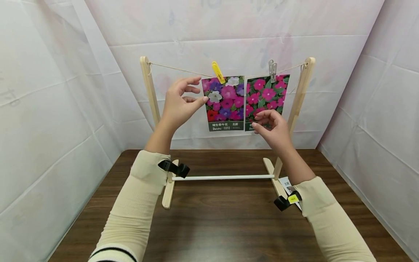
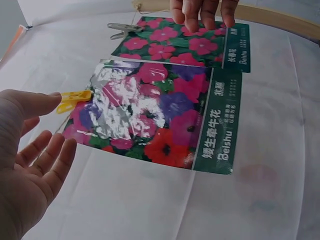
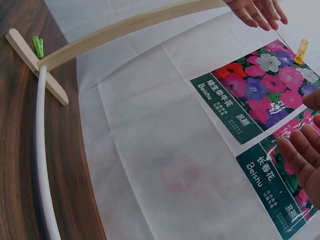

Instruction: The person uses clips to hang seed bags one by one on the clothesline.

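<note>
Nearest are two cream sleeves (image 1: 134, 203), each with a black strap (image 1: 173, 167) at the wrist, reaching over a dark wood counter (image 1: 216, 211). Beside the stand's right foot lies a pale printed sheet (image 1: 286, 183), partly hidden by the right strap. A white rod (image 1: 222, 177) joins the feet, and a green clip (image 3: 38, 46) sits by the left one. Higher up, the left hand (image 1: 181, 102) holds nothing, thumb and fingers wide apart beside the left edge of the petunia packet (image 1: 227, 103); whether the thumb touches it I cannot tell. The right hand (image 1: 275, 131), also empty with fingers loosely bent, is before the lower part of the pink-flowered packet (image 1: 262, 92). Both packets hang side by side from a sagging string (image 1: 180, 68) between wooden posts (image 1: 150, 89), held by a yellow clip (image 1: 217, 72) and a grey clip (image 1: 273, 71) respectively. Behind hangs white cloth (image 1: 229, 22).
</note>
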Demonstrator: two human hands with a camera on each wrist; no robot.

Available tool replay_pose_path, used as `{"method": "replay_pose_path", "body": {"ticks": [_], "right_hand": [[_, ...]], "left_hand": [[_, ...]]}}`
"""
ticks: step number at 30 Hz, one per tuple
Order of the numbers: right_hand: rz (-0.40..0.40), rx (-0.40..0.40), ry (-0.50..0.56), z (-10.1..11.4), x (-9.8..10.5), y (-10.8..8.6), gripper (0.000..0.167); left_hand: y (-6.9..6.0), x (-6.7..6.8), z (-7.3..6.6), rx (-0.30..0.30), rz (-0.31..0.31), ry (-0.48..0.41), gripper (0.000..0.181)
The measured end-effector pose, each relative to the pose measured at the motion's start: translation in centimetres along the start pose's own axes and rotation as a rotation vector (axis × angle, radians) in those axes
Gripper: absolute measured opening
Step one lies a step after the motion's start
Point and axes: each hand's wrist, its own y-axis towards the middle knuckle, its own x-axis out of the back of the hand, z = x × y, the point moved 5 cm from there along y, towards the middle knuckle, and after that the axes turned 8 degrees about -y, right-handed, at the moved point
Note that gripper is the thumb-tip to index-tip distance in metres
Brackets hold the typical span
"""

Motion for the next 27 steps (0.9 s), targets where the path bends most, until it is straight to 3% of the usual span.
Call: {"method": "replay_pose_path", "body": {"ticks": [7,13,27], "right_hand": [[-0.005,0.006,0.006,-1.0,0.0,-1.1,0.03],[0.011,0.013,0.019,-1.2,0.3,-2.1,0.028],[0.038,0.001,0.003,-1.5,0.6,-4.5,0.025]], "left_hand": [[-1.1,0.0,1.5,-0.024,0.042,-0.024,0.049],[-2.5,0.3,1.6,-0.01,0.047,-0.003,0.048],[-5.4,1.0,2.4,0.044,0.127,-0.004,0.046]]}}
